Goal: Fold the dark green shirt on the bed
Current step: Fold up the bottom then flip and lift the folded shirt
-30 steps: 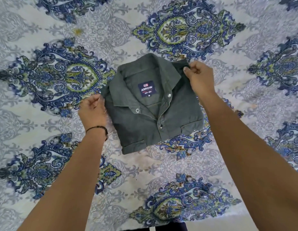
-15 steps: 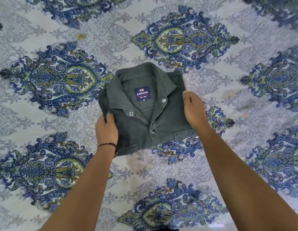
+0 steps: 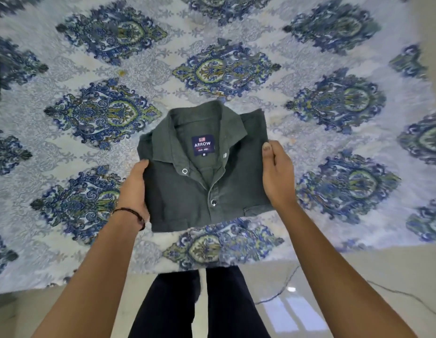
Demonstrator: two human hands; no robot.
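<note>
Glossy pale floor point(image 3: 309, 301) down at the bottom, with dark trousers point(image 3: 212, 308) standing right up against the bed's near edge. Moving out from there, both forearms reach forward, and there's a thin black wristband point(image 3: 131, 212) on the left one.

The left hand point(image 3: 135, 189) grips the left side of the dark green shirt point(image 3: 187, 198), and the right hand point(image 3: 279, 176) grips the right side. The right thumb is on top. The rest of the fingers are curled under the bundle, out of sight. The shirt's already a tidy rectangle, collar up, Arrow label point(image 3: 204, 145) showing, sitting over the near part of the bed. I honestly can't tell if it's resting on it or just lifted off.

Looks like the fold itself is basically done, so this bit is just about setting it down neatly. My tips:
- Hold both sides level so the layers underneath don't slide out.
- Don't pinch hard or the placket by the snap button point(image 3: 214, 202) will crease.
- Lower it flat, then slide the fingers out sideways.

Past the shirt there's loads of blue paisley bedsheet point(image 3: 236, 69) to put it on.
</note>
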